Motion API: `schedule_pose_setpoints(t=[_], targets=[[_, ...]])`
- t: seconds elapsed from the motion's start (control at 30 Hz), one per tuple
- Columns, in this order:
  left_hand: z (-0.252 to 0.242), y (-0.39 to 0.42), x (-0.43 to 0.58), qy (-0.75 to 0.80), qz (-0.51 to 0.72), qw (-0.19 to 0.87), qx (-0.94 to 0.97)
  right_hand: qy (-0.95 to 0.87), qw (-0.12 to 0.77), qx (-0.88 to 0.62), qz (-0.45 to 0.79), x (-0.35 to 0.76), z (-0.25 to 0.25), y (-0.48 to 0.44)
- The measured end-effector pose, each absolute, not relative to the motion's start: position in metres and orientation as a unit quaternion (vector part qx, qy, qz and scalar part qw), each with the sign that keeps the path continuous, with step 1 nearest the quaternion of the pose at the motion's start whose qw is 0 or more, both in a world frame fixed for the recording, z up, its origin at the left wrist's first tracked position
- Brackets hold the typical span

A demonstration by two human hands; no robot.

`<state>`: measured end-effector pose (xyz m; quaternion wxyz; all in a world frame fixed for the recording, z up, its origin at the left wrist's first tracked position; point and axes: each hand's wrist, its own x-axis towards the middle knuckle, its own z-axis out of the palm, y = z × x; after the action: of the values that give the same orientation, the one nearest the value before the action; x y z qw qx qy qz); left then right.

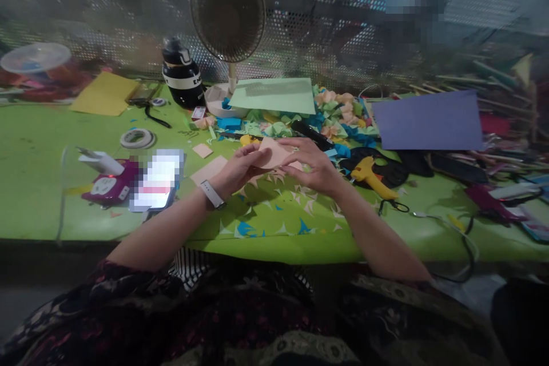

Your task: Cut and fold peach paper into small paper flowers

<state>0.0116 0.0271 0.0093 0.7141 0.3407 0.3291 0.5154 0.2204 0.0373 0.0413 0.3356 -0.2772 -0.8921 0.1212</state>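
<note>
Both hands hold one small peach paper piece (274, 154) above the green table (34, 166). My left hand (238, 170), with a white watch on its wrist, pinches the paper's left edge. My right hand (313, 166) curls over its right side, fingers pressed on it. Small paper offcuts in white and blue (274, 211) lie scattered under the hands. More peach pieces (209, 170) rest just left of my left hand.
A yellow glue gun (371, 176) and black tool lie right of my right hand. Folded coloured papers (338, 108), a green sheet (274, 96), a purple sheet (429, 121), a fan (227, 8), a dark bottle (182, 77), tape (137, 138) and a phone (156, 180) surround them.
</note>
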Motion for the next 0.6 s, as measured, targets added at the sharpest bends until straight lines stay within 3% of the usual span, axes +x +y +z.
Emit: schedule_pose_setpoints(t=[0.37,0.6], targets=[[0.018,0.023,0.014,0.328,0.522,0.714,0.332,-0.742,0.452,-0.397,0.296,0.212,0.027,0.038],[0.019,0.018,0.014,0.293,0.534,0.684,0.402,-0.739,0.464,-0.407,0.27,0.208,0.024,0.035]])
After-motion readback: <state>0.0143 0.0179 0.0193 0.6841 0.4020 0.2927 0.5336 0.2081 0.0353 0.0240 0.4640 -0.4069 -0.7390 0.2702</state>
